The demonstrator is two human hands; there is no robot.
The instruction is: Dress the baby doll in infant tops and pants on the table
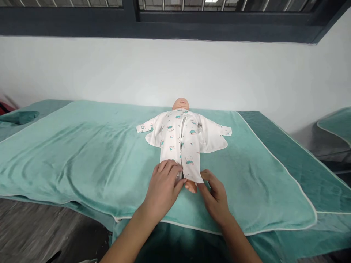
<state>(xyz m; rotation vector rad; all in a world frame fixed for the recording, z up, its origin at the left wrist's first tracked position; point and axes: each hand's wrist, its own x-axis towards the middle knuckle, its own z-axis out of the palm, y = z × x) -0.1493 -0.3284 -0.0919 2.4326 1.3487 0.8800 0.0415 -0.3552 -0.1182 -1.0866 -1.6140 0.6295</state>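
Note:
A baby doll (181, 103) lies on its back, its head toward the wall, its arms spread out. It wears a white printed baby top (214, 137), whose front panels are spread to the sides, and white baby trousers (191, 157) with green animal prints. My left hand (164, 184) is closed over the cuff of the left trouser leg, its thumb beside a bare foot (191, 186). At the other leg, my right hand (215, 195) pinches the outer corner of the hem between thumb and fingers. The doll's other foot is hidden behind my left hand.
A mint-green blanket (90, 153) with white piping lies under the doll on a darker green bed cover (296, 164). The white wall (137, 69) and a dark window frame (219, 27) stand behind. Another green padded surface (338, 124) is at the right edge.

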